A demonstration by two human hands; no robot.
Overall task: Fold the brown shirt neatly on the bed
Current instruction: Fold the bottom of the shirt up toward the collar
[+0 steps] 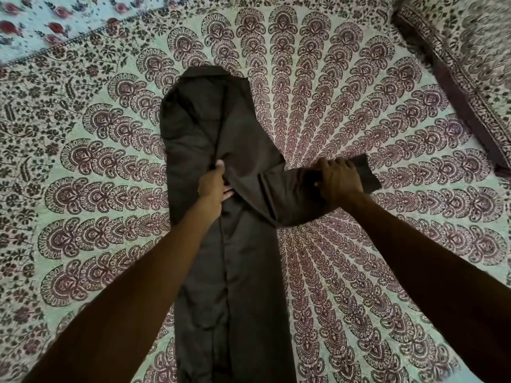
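Brown shirt (221,258) lies lengthwise down the middle of the frame on the bed (359,272), soft and floppy (light too, I'd guess). The left grip (214,183) pinches its centre fold, the right grip (338,183) clutches the sleeve (282,194) near the cuff. Good holds.

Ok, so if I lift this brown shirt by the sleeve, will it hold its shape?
Probably floppy: the brown shirt bunches into soft folds where your left hand pinches it. The sleeve bends at your right hand, so it would likely hang limp. It lies thin and flat on the bed cover, so probably light.
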